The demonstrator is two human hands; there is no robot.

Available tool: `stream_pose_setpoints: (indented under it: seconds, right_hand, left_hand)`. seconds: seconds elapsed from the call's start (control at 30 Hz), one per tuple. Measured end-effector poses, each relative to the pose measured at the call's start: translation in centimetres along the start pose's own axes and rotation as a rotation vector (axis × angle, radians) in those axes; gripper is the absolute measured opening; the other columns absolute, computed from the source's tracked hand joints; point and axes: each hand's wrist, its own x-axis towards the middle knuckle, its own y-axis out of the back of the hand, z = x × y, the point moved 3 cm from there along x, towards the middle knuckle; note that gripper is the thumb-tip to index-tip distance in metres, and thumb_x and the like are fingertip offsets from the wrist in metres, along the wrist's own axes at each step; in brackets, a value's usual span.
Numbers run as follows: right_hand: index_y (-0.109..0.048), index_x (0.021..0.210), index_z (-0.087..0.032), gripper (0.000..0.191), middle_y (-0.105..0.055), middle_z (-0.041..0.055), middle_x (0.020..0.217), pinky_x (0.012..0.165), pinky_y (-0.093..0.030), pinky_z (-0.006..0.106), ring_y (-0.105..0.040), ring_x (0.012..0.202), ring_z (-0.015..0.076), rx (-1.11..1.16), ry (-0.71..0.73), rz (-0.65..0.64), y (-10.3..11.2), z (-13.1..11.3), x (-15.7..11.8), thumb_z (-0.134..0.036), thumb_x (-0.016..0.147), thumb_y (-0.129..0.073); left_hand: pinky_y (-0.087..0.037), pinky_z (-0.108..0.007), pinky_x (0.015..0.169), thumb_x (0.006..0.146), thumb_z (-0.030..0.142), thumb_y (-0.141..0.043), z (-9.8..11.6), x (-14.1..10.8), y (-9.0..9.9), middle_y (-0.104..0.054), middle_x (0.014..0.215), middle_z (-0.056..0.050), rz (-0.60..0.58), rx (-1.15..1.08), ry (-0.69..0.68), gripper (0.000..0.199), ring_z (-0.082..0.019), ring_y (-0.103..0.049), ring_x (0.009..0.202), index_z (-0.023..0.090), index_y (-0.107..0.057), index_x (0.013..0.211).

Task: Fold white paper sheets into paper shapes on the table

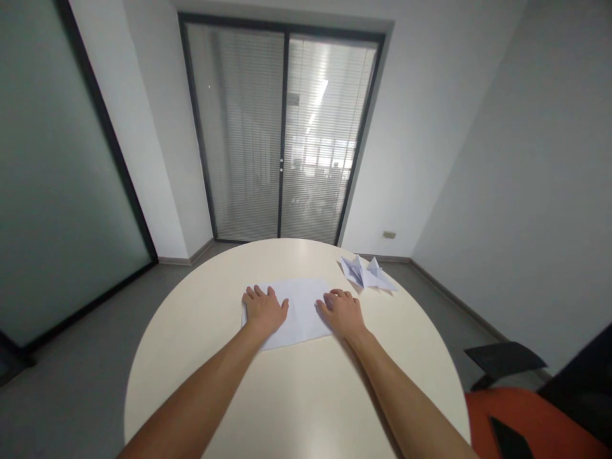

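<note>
1. Well beyond your grip, you face a pair of glazed doors [283,131] across the room.
2. Under your grip spreads a round, pale table [296,401]; its near part passes below both your forearms [210,382], and its far edge curves round ahead of your fingers.
3. To the right of your grip and nearer your body, well apart from it, you have an orange-seated chair [538,408].
4. Directly beneath your grip lies a white sheet of paper [301,312], largely flat. Its long axis runs crosswise, from your left hand [264,310] to your right hand [342,311], so its short sides fall at your grip and its middle shows bare between your thumbs. Neither hand is the nearer one: you have one at each end.
5. Beyond your right hand and further right, near it but not touching, sits some white folded paper [366,275] with two raised peaks; you cannot tell whether it is one piece or two.
6. At the sheet's left end, your left hand lies palm down, fingers spread wide and pointing away from you, with nothing gripped.
7. At the sheet's right end, your right hand has its fingers more bent, thumb turned toward the middle. Whether it pinches the edge or only rests there, you cannot tell.
</note>
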Motion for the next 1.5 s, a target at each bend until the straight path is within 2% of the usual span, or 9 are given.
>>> stream_pose_setpoints:
  seconds: [0.1, 0.23, 0.33, 0.5, 0.73, 1.03, 1.2, 1.33, 1.5]
  right_hand:
    - [-0.063, 0.127, -0.026, 0.046, -0.058, 0.0077, 0.14, 0.099, -0.037, 0.046, -0.048, 0.123, 0.0319, -0.004, 0.031, -0.05, -0.3, 0.0, -0.2, -0.053, 0.097, -0.043]
    - [-0.06, 0.13, -0.027, 0.043, -0.051, 0.0066, 0.148, 0.1, -0.036, 0.045, -0.044, 0.129, 0.032, -0.04, 0.023, -0.038, -0.1, 0.5, 0.0, -0.05, 0.099, -0.042]
    - [-0.061, 0.128, -0.024, 0.04, -0.048, 0.0094, 0.149, 0.101, -0.036, 0.044, -0.041, 0.132, 0.032, -0.074, -0.034, -0.016, 0.3, 0.9, 0.1, -0.045, 0.099, -0.042]
    - [-0.056, 0.135, -0.017, 0.052, -0.048, 0.0147, 0.148, 0.104, -0.034, 0.047, -0.038, 0.134, 0.0349, -0.043, -0.08, -0.066, -0.2, 0.9, -0.2, -0.051, 0.099, -0.038]
    - [-0.039, 0.15, -0.015, 0.064, -0.03, 0.0163, 0.16, 0.111, -0.026, 0.054, -0.024, 0.145, 0.0387, -0.028, -0.15, -0.144, -1.2, 1.3, -0.2, -0.054, 0.1, -0.035]
    - [-0.066, 0.12, -0.013, 0.043, -0.065, 0.0174, 0.126, 0.093, -0.044, 0.041, -0.055, 0.119, 0.0341, 0.068, -0.214, 0.002, -0.1, 2.9, 0.7, -0.042, 0.092, -0.051]
    - [-0.066, 0.115, -0.019, 0.033, -0.073, 0.0113, 0.104, 0.079, -0.046, 0.034, -0.067, 0.095, 0.0262, 0.289, -0.326, 0.023, 0.0, 4.1, 1.0, -0.035, 0.09, -0.051]
    - [-0.066, 0.112, -0.019, 0.031, -0.073, 0.0113, 0.095, 0.076, -0.047, 0.034, -0.068, 0.088, 0.0263, 0.4, -0.374, 0.134, 0.1, 5.1, 1.0, -0.035, 0.09, -0.05]
    - [-0.065, 0.11, -0.017, 0.036, -0.073, 0.0147, 0.096, 0.077, -0.049, 0.038, -0.066, 0.086, 0.0282, 0.551, -0.353, 0.466, 1.4, 6.4, 1.2, -0.042, 0.092, -0.046]
  left_hand:
    - [-0.014, -0.053, 0.12, 0.093, 0.044, -0.041, 0.4, 0.1, -0.2, -0.024, 0.163, -0.017, 0.065, -0.045, -0.214, 0.066, -0.036, -0.014, 0.151, 0.013, -0.038, 0.151]
    - [-0.018, -0.049, 0.121, 0.097, 0.027, -0.033, 1.1, -0.1, -1.1, -0.02, 0.165, -0.007, -0.022, -0.1, -0.482, 0.058, -0.029, -0.016, 0.152, 0.022, -0.032, 0.155]
    - [-0.023, -0.056, 0.117, 0.099, 0.035, -0.029, 0.9, 0.0, -1.7, -0.028, 0.162, -0.009, -0.087, -0.113, -0.395, 0.056, -0.035, -0.024, 0.149, 0.024, -0.036, 0.153]
    - [-0.024, -0.061, 0.114, 0.097, 0.054, -0.03, 0.8, -0.1, -2.0, -0.03, 0.161, -0.016, -0.062, -0.102, -0.245, 0.065, -0.043, -0.025, 0.147, 0.022, -0.037, 0.153]
    - [-0.012, -0.061, 0.119, 0.098, 0.058, -0.023, 1.1, -0.1, -2.3, -0.018, 0.165, -0.013, -0.116, -0.149, -0.296, 0.071, -0.038, -0.012, 0.152, 0.021, -0.025, 0.158]
    - [-0.015, -0.056, 0.12, 0.099, 0.053, -0.028, 1.0, 0.1, -1.9, -0.019, 0.164, -0.015, -0.111, -0.234, -0.375, 0.07, -0.034, -0.014, 0.152, 0.012, -0.026, 0.156]
    - [-0.025, -0.048, 0.118, 0.1, 0.043, -0.036, 0.7, 0.3, -0.9, -0.039, 0.156, -0.017, 0.052, -0.275, -0.398, 0.057, -0.031, -0.036, 0.144, 0.012, -0.041, 0.147]
    - [-0.04, -0.04, 0.106, 0.099, 0.036, -0.039, 0.4, 0.5, 0.0, -0.059, 0.136, -0.014, 0.211, -0.356, -0.386, 0.044, -0.028, -0.054, 0.123, 0.014, -0.053, 0.135]
    - [-0.044, -0.04, 0.097, 0.096, 0.031, -0.046, 0.0, 1.0, 0.3, -0.067, 0.12, -0.012, 0.296, -0.487, -0.333, 0.034, -0.027, -0.06, 0.111, 0.017, -0.059, 0.125]
